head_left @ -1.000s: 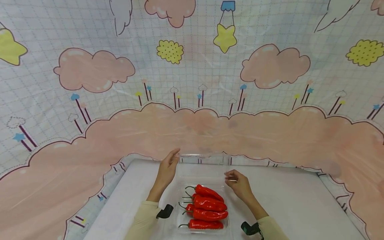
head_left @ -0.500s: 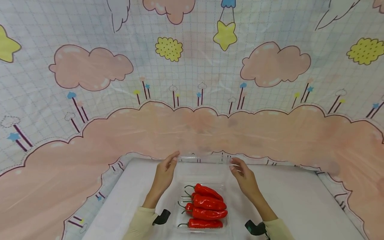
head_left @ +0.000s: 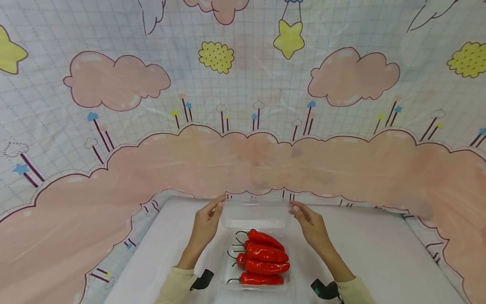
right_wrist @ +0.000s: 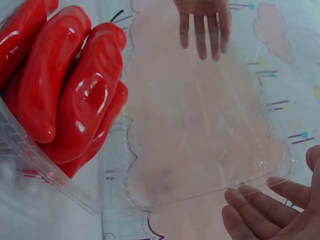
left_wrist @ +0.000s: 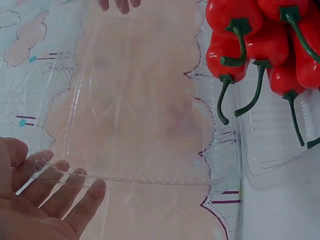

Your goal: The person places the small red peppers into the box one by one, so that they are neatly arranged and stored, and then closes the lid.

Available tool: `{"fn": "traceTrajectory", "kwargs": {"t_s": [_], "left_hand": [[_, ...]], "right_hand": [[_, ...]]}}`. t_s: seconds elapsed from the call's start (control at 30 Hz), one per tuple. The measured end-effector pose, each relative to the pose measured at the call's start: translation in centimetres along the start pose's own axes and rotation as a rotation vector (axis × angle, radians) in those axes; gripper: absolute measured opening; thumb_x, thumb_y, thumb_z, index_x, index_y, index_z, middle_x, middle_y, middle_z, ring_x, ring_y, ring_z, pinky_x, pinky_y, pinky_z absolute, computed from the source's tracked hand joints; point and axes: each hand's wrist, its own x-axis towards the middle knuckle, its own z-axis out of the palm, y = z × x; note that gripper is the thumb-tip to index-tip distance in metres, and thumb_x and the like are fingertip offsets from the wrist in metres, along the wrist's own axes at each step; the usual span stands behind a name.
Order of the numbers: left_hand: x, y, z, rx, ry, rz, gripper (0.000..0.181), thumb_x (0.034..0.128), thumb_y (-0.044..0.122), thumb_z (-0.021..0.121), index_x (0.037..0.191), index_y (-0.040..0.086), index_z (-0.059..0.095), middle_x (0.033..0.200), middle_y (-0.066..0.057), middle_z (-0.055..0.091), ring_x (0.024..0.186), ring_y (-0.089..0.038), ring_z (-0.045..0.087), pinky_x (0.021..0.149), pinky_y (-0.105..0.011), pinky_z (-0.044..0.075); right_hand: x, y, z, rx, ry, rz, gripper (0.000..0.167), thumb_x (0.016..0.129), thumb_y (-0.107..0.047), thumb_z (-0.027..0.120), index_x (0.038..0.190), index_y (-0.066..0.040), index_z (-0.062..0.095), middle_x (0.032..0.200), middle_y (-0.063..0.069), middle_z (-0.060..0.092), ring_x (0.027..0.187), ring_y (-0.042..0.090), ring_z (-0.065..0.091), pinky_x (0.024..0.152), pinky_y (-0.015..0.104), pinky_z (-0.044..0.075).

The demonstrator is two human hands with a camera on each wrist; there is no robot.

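Several red peppers (head_left: 265, 253) with thin green stems lie in a clear plastic clamshell box (head_left: 258, 289). The box's transparent lid (head_left: 254, 214) stands raised at the far side. At the lid's left edge is my left hand (head_left: 205, 223), its fingers extended and the thumb apart from them. In the left wrist view the fingertips (left_wrist: 97, 187) lie along the lid's corner. My right hand (head_left: 312, 228) is at the lid's right edge with slightly bent fingers. In the right wrist view its fingertips (right_wrist: 232, 196) touch or nearly touch the rim; the contact is hard to tell.
The box rests on a white table (head_left: 372, 253). Behind the table hangs a patterned cloth (head_left: 243, 164) with clouds and stars, which also comes down along both sides. A dark device (head_left: 203, 279) sits at the left wrist, another (head_left: 324, 289) at the right.
My right hand has moved up and outward from beside the box to the lid's right edge. My left hand has shifted slightly down along the left edge. The lid has tipped a little toward the box.
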Motion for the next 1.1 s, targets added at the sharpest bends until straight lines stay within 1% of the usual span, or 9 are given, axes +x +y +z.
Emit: {"fn": "traceTrajectory", "kwargs": {"t_s": [0.13,0.2,0.33,0.63,0.7,0.77,0.87,0.93,1.1], "left_hand": [[-0.2,-2.1,0.3,0.022,0.019,0.036,0.03,0.1007,0.011,0.054,0.126,0.001,0.065,0.132,-0.016,0.064,0.124,-0.033,0.06,0.096,-0.054,0.052],[-0.4,-2.4,0.2,0.033,0.014,0.06,0.03,0.1005,0.012,0.054,0.126,0.003,0.065,0.131,-0.014,0.065,0.123,-0.031,0.061,0.095,-0.052,0.053],[-0.9,-2.8,0.1,0.036,0.004,0.088,0.029,0.1003,0.015,0.056,0.126,0.006,0.067,0.133,-0.011,0.064,0.123,-0.028,0.061,0.093,-0.047,0.055],[-2.3,-2.8,-0.3,0.003,-0.041,0.055,0.028,0.1002,0.019,0.057,0.124,0.012,0.069,0.136,-0.007,0.063,0.126,-0.023,0.058,0.096,-0.027,0.054],[-2.7,-1.7,-0.5,-0.006,-0.057,0.034,0.029,0.1,0.015,0.057,0.126,0.01,0.067,0.137,-0.008,0.062,0.129,-0.025,0.056,0.098,-0.034,0.053],[-2.9,-1.6,-0.6,-0.017,-0.065,0.025,0.031,0.0998,0.015,0.057,0.129,0.009,0.064,0.138,-0.008,0.061,0.131,-0.025,0.055,0.1,-0.04,0.052],[-3.3,-1.5,-0.6,-0.019,-0.079,-0.015,0.036,0.1,0.015,0.057,0.135,0.008,0.059,0.139,-0.011,0.059,0.131,-0.028,0.055,0.102,-0.047,0.049],[-3.5,-2.3,-0.5,-0.007,-0.084,-0.034,0.038,0.1005,0.021,0.057,0.137,0.011,0.057,0.14,-0.011,0.059,0.128,-0.029,0.057,0.102,-0.046,0.049],[-4.2,-2.0,-0.7,0.08,-0.094,-0.138,0.046,0.1021,0.031,0.052,0.141,0.006,0.053,0.135,-0.021,0.06,0.12,-0.037,0.062,0.099,-0.053,0.05]], "right_hand": [[-0.3,-0.1,0.1,-0.021,-0.005,0.012,0.04,0.103,-0.035,0.049,0.131,-0.008,0.061,0.123,0.014,0.07,0.11,0.031,0.069,0.095,0.051,0.053],[-0.5,-0.1,0.1,-0.03,0.0,0.014,0.04,0.103,-0.035,0.049,0.131,-0.009,0.062,0.121,0.014,0.071,0.11,0.032,0.069,0.094,0.053,0.053],[-0.8,-0.2,0.0,-0.053,-0.002,0.01,0.038,0.102,-0.034,0.051,0.13,-0.01,0.063,0.12,0.013,0.071,0.11,0.033,0.068,0.092,0.054,0.054],[-2.2,-0.4,-0.1,-0.094,-0.021,0.054,0.037,0.1,-0.034,0.055,0.127,-0.011,0.065,0.127,0.013,0.068,0.115,0.038,0.065,0.086,0.05,0.058],[-2.3,-0.7,-0.2,-0.098,-0.027,0.068,0.039,0.1,-0.036,0.055,0.128,-0.01,0.064,0.128,0.013,0.067,0.115,0.038,0.065,0.085,0.051,0.058],[-2.5,-0.8,-0.3,-0.102,-0.037,0.076,0.04,0.1,-0.037,0.055,0.128,-0.011,0.064,0.129,0.013,0.067,0.116,0.039,0.065,0.085,0.051,0.058],[-2.7,-0.9,-0.4,-0.105,-0.051,0.083,0.041,0.1,-0.039,0.055,0.128,-0.011,0.064,0.128,0.011,0.068,0.116,0.037,0.065,0.088,0.054,0.056],[-3.0,-0.8,-0.5,-0.105,-0.056,0.085,0.041,0.1,-0.039,0.055,0.128,-0.012,0.064,0.127,0.01,0.068,0.115,0.036,0.065,0.089,0.055,0.056],[-3.5,-0.6,-0.6,-0.103,-0.07,0.089,0.04,0.099,-0.037,0.056,0.128,-0.012,0.064,0.127,0.009,0.069,0.114,0.034,0.066,0.091,0.054,0.055]]}}
